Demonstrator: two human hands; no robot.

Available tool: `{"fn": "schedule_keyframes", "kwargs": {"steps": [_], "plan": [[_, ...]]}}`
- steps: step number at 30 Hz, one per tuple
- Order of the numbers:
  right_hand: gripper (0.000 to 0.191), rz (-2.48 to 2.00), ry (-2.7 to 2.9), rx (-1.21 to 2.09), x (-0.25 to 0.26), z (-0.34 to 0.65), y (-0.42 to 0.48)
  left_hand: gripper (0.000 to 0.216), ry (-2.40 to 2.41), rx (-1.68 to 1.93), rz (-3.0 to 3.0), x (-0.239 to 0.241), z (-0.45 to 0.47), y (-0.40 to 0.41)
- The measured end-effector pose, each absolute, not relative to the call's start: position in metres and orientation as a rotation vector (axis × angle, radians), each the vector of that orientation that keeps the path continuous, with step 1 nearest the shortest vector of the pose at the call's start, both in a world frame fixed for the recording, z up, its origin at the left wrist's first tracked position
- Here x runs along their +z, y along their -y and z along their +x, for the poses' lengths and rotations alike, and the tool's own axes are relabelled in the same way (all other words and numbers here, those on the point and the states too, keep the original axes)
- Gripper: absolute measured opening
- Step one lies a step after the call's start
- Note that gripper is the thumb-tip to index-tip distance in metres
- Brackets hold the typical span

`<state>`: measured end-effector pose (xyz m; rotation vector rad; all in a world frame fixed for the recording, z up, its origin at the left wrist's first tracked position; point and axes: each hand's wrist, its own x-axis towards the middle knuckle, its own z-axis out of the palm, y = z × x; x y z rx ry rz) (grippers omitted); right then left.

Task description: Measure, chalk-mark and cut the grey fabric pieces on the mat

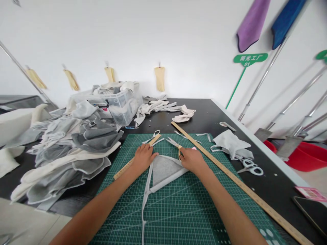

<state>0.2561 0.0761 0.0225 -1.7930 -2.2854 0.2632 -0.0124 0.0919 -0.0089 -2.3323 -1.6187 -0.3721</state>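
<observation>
Closest to me is a green cutting mat (178,211) on the black table (209,115). A thin white binding strap (144,204) trails down the mat from a grey fabric triangle (165,168), which lies flat right between the two grips. The left grip (144,158) is open, palm down with the fingers loosely apart, pressing on the triangle's left corner, and a short wooden ruler (124,169) slants underneath it. The right grip (191,160) is closed around the gold handles of a pair of scissors (173,142), blades poking out beyond it and to its left, just past the triangle's top point. Just right of that grip a long wooden ruler (230,173) cuts diagonally across the mat. Further right again there's a crumpled grey cloth piece (230,143) and some white-handled scissors (251,168) lying loose. Well off to the left of the left grip is a big messy heap of grey and cream fabric (76,149). Beyond both grips are a few trimmed strips (153,136), then a clear plastic bin (120,105) stuffed with cloth and a scatter of off-white pieces (158,107). On the far wall there are pale gloves (159,78) hanging, and a green sign (250,58).
</observation>
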Motion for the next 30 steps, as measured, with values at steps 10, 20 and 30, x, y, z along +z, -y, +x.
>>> {"fn": "schedule_keyframes", "kwargs": {"steps": [10,20,30], "plan": [[0.013,-1.782,2.417,-0.064,0.016,0.256,-0.074,0.035,1.875,-0.374,-2.335,-0.013,-0.004,-0.106],[0.083,-1.264,1.947,0.713,0.016,0.201,-0.035,0.050,1.929,-1.699,-2.724,0.003,0.003,-0.096],[0.033,-0.929,1.563,1.564,0.004,0.186,-0.034,0.038,1.791,-1.868,-2.663,0.013,0.020,-0.068]]}}
